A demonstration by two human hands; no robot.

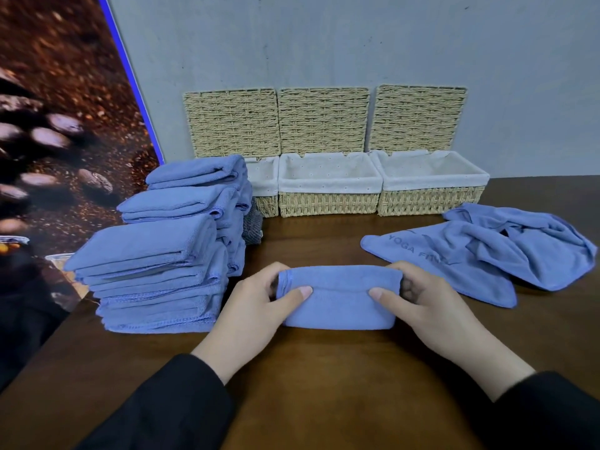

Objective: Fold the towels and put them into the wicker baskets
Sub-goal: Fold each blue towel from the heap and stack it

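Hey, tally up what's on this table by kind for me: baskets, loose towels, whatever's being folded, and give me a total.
Wicker baskets with lids up: 3
Towel being folded, held by left hand and right hand: 1
Unfolded blue towels: 2
Stacks of folded blue towels: 2; towels per stack too hard to count
Total: 8

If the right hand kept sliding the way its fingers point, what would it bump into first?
The right hand points leftward along the folded towel it grips, so it would probably meet the left hand holding the other end. Beyond that stands the stack of folded towels. Depth is hard to judge.
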